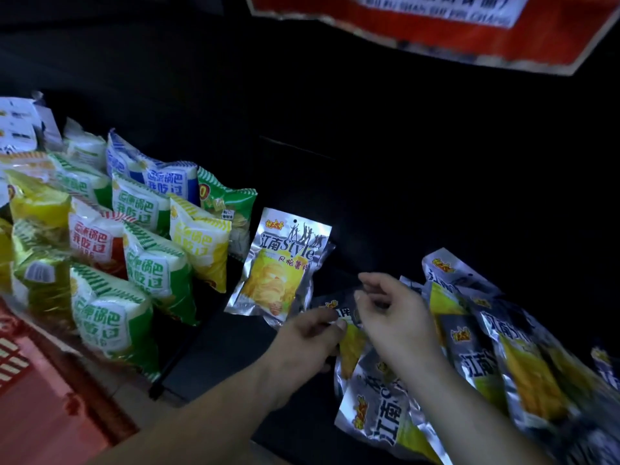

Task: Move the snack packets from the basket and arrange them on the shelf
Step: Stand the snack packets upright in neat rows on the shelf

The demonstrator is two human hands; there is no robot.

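Observation:
A silver and yellow chip packet (280,263) stands propped upright on the dark shelf (369,203). To its right a heap of like silver packets (496,357) lies flat and overlapping. My left hand (308,337) pinches the top edge of one dark silver packet (349,333) at the heap's left end. My right hand (392,313) hovers just above the same packet, with its fingers loosely curled and holding nothing. No basket is in view.
Rows of green, yellow, red and blue puffed snack bags (134,236) fill the shelf's left part. A red surface (40,397) lies at the lower left. A red and white sign (453,25) hangs at the top right. The shelf's back is dark.

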